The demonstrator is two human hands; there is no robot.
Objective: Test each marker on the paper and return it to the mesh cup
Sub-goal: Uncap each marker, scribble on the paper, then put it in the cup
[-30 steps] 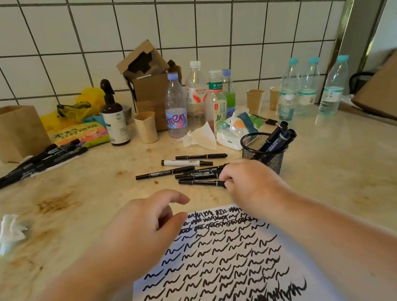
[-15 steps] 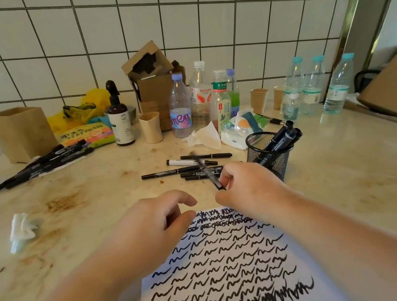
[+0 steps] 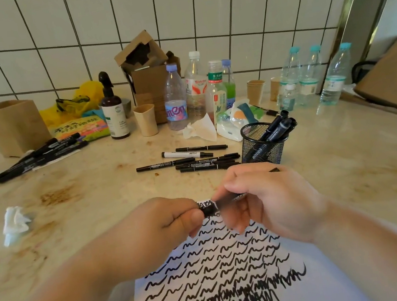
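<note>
I hold one marker with both hands over the paper.

Nearest me, the paper point(image 3: 223, 279) is full of black squiggles. Just above its far edge, my left hand point(image 3: 162, 227) pinches the cap end of the marker point(image 3: 220, 204), and my right hand point(image 3: 271, 199) grips its body. Farther off, loose markers point(image 3: 188, 161) lie on the table point(image 3: 343, 157), and the mesh cup point(image 3: 263, 146) stands to their right with markers in it.

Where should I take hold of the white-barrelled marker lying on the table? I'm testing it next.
Judging by its pose, pinch the white-barrelled marker at mid-barrel from above. It lies flat, its black cap pointing right, apart from the black markers nearer you, so fingers can straddle the barrel's near and far sides.
</note>
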